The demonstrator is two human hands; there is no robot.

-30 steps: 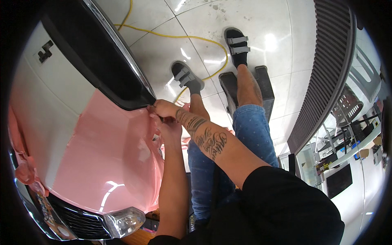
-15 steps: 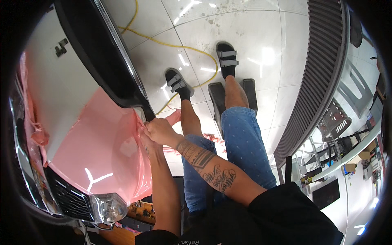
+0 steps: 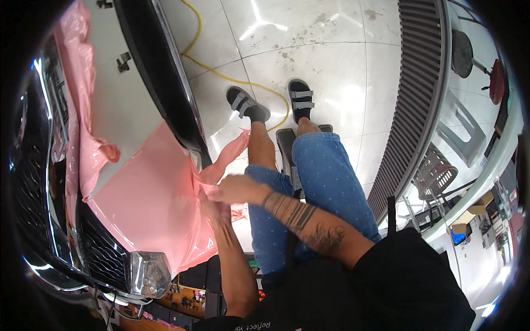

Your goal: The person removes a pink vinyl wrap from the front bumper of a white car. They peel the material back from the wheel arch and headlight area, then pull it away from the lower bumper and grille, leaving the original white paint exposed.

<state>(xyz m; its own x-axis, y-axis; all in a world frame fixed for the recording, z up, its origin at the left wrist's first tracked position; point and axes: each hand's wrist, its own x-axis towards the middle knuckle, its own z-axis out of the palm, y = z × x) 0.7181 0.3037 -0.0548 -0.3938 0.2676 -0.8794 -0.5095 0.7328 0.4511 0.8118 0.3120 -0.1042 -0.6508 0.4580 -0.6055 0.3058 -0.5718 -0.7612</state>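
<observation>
Glossy pink film (image 3: 149,193) lies over the corner of a white bumper (image 3: 118,99), next to a black grille (image 3: 102,243) and a clear headlight (image 3: 150,275). At the film's right edge, my left hand (image 3: 212,205) is closed with film bunched at its fingers. My tattooed right hand (image 3: 240,190), slightly blurred, closes on the film's edge just right of the left hand. A loose strip of film (image 3: 229,154) trails up beside my leg. More crumpled film (image 3: 91,138) hangs along the bumper's far left part. Both sets of fingertips are partly hidden by folds.
A yellow hose (image 3: 243,80) curves over the tiled floor near my sandals (image 3: 302,99). A long ribbed grey panel (image 3: 408,110) stands on the right, with a plastic basket (image 3: 434,174) and a grey plastic stool (image 3: 462,132) beyond it. Black trim (image 3: 157,71) edges the bumper.
The right hand has moved from the black trim's end down and rightward, drawing the film's edge out. More of the loose strip now shows. The view has shifted, bringing the bumper further into the picture.
</observation>
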